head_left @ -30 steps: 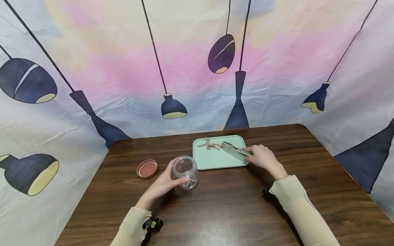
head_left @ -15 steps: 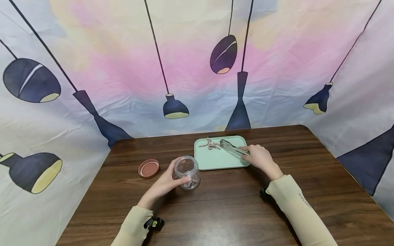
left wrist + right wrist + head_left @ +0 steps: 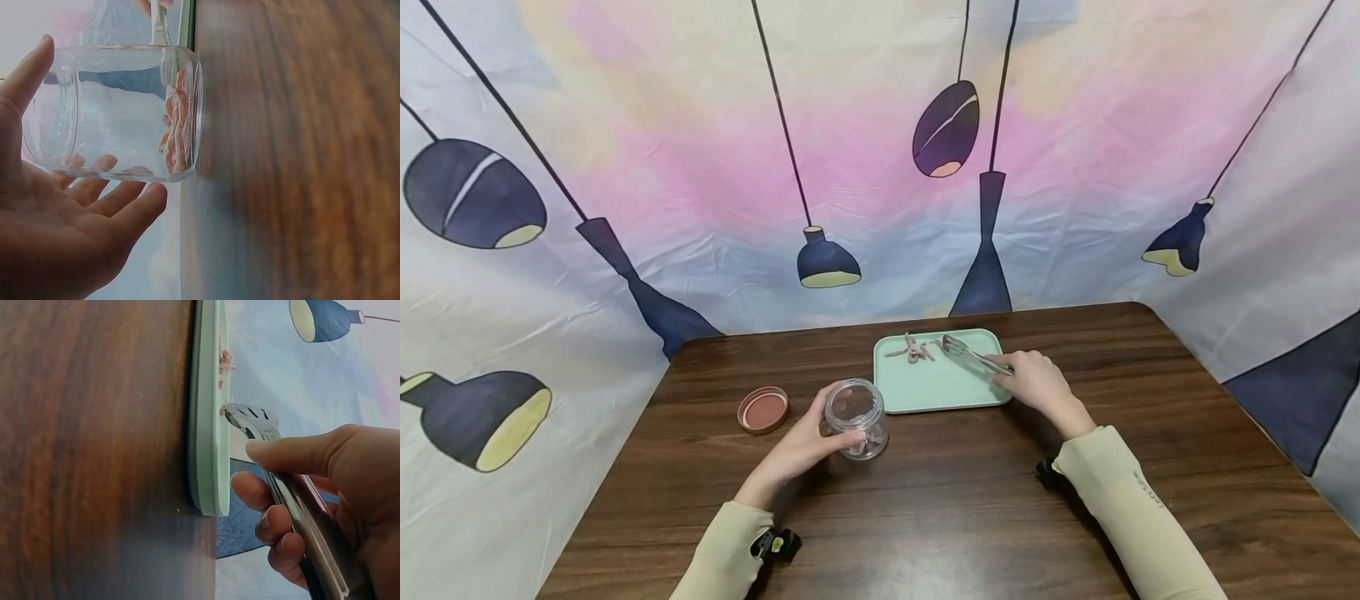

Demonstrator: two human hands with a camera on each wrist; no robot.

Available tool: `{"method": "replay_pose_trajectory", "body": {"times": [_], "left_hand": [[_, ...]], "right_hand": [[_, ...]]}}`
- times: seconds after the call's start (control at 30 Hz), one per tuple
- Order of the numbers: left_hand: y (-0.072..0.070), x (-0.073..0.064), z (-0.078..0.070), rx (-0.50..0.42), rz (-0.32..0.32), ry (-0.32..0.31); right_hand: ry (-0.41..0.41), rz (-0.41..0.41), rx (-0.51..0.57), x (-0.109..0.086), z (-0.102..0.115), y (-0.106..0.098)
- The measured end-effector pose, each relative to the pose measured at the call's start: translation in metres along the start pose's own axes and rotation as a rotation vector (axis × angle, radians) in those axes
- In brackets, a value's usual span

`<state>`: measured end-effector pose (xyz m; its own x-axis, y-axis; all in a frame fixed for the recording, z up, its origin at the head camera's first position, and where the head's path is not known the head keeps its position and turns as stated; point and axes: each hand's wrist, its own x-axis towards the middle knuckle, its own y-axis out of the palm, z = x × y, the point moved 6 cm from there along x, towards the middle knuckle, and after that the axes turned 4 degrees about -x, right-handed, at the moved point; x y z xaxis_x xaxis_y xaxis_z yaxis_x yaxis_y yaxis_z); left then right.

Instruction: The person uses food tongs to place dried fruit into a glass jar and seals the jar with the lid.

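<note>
A clear jar stands on the table, and my left hand grips its side with thumb and fingers spread round it. Reddish, whitish-coated dried strips lie at the jar's bottom. My right hand holds metal tongs with slotted ends over the pale green tray. In the right wrist view, the tongs' tip meets a small reddish piece at the tray's surface. More strips lie in a loose cluster just left of the tongs.
A reddish-brown lid lies on the table left of the jar, its inside facing up. Behind the dark wooden table hangs a cloth printed with lamps.
The tongs have shifted slightly back, and one strip now shows at their tip, apart from the cluster. My left hand and the jar stay in place.
</note>
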<state>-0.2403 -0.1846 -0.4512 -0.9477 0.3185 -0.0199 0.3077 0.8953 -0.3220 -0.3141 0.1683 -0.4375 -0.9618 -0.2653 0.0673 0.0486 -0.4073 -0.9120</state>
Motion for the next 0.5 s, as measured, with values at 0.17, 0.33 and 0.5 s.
{"method": "replay_pose_trajectory", "body": {"times": [0.17, 0.33, 0.5], "left_hand": [[0.0, 0.001, 0.0, -0.014, 0.004, 0.014], [0.0, 0.001, -0.001, -0.024, 0.009, 0.024], [0.001, 0.001, -0.001, -0.03, 0.013, 0.029]], "right_hand": [[-0.015, -0.033, 0.023, -0.001, -0.001, -0.005], [-0.035, -0.055, 0.048, -0.003, 0.002, -0.012], [-0.052, -0.071, 0.065, -0.007, 0.007, -0.02]]}}
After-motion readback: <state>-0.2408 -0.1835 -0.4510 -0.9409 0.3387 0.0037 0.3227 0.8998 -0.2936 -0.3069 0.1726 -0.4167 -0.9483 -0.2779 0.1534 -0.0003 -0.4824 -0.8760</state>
